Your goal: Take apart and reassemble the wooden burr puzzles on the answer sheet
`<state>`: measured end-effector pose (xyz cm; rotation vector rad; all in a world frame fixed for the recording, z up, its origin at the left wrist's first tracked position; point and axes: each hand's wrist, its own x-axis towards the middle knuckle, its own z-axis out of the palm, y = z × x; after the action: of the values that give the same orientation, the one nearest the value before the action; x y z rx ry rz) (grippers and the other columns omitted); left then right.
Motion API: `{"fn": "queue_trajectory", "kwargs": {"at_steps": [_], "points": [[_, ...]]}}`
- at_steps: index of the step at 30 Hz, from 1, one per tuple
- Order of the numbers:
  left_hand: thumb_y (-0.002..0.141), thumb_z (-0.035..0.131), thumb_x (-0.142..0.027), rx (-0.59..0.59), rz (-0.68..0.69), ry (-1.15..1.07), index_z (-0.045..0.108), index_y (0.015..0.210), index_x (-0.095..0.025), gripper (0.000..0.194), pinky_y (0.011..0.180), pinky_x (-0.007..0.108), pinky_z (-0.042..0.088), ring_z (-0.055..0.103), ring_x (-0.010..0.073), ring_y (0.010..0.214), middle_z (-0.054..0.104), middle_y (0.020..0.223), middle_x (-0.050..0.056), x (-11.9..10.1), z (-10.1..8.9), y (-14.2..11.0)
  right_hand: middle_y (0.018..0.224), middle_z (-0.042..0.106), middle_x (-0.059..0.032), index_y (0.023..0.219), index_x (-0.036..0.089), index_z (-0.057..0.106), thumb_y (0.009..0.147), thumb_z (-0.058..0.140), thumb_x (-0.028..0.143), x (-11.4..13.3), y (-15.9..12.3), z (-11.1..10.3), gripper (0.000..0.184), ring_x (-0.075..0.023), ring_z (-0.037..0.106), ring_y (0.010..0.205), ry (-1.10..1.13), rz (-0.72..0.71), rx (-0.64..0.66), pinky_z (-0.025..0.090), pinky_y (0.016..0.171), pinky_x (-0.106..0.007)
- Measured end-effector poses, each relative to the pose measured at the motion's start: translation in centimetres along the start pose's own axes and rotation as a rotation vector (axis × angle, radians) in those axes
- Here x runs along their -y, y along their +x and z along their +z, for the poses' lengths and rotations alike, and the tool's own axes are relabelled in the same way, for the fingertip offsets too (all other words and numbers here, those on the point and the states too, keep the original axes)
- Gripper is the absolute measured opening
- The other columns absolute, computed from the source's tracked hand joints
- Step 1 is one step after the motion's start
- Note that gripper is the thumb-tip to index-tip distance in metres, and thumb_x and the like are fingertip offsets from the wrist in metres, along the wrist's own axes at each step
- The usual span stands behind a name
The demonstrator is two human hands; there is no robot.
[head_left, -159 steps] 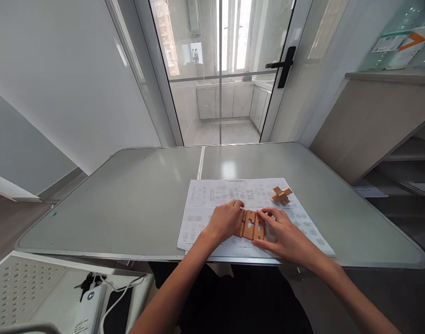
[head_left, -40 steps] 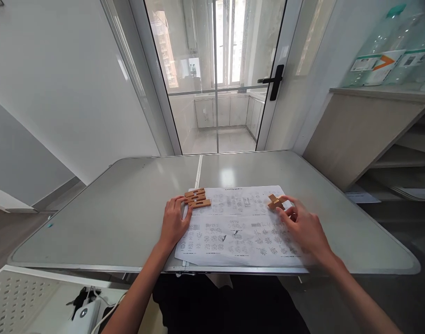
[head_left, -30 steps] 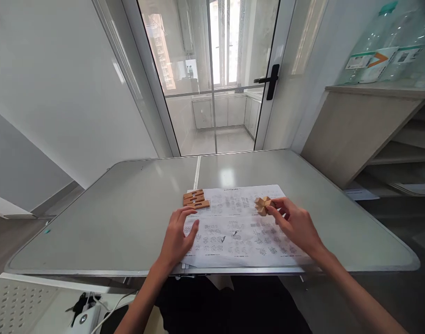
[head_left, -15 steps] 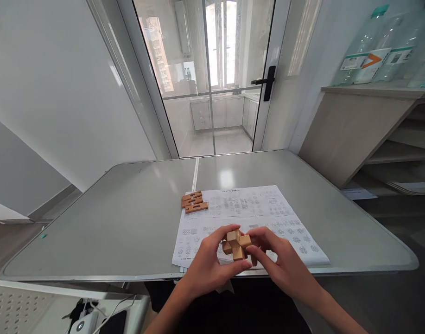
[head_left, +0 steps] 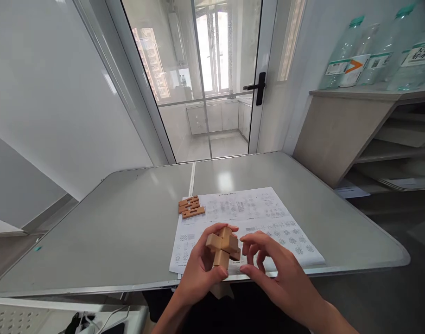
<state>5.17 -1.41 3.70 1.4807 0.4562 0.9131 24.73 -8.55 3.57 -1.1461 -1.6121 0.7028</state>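
My left hand (head_left: 200, 271) is closed round a wooden cross-shaped puzzle (head_left: 223, 247), held above the near edge of the table. My right hand (head_left: 278, 273) hovers just to its right with fingers curled and apart, holding nothing, its fingertips close to the puzzle. Under both hands lies a printed instruction sheet (head_left: 264, 213). Three flat notched wooden pieces (head_left: 190, 207) lie side by side at the sheet's far left corner.
The grey table (head_left: 111, 222) has a seam down its middle and a metal rim. A shelf unit (head_left: 368, 130) with plastic water bottles (head_left: 340, 55) on top stands at the right. A glass door (head_left: 205, 79) is beyond the table. Cables and a device (head_left: 94, 322) lie below left.
My right hand picked the cross puzzle off the sheet's far right and brought it near; my left hand left the flat pieces and took hold of it. Now only the left hand grips it.
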Motion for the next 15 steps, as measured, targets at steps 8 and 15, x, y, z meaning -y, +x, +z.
{"fn": "queue_trajectory", "kwargs": {"at_steps": [8, 15], "points": [[0.087, 0.072, -0.063, -0.041, -0.085, 0.015, 0.053, 0.142, -0.029, 0.067, 0.103, 0.046, 0.052, 0.062, 0.0336, 0.123, 0.057, 0.147, 0.013, 0.01, 0.96, 0.11, 0.091, 0.072, -0.0038, 0.108, 0.026, 0.064, 0.104, 0.054, 0.045, 0.37, 0.47, 0.92, 0.022, -0.0198, 0.067, 0.076, 0.02, 0.123, -0.045, 0.057, 0.07, -0.032], [0.086, 0.072, -0.064, -0.082, -0.097, 0.018, 0.054, 0.14, -0.027, 0.068, 0.095, 0.046, 0.057, 0.066, 0.0338, 0.118, 0.055, 0.151, 0.015, 0.84, 1.14, 0.3, 0.083, 0.065, -0.0016, 0.106, 0.023, 0.064, 0.1, 0.057, 0.058, 0.81, 0.65, 0.99, 0.036, -0.0167, 0.061, 0.071, 0.389, 0.334, 0.035, 0.055, 0.067, -0.029]]}}
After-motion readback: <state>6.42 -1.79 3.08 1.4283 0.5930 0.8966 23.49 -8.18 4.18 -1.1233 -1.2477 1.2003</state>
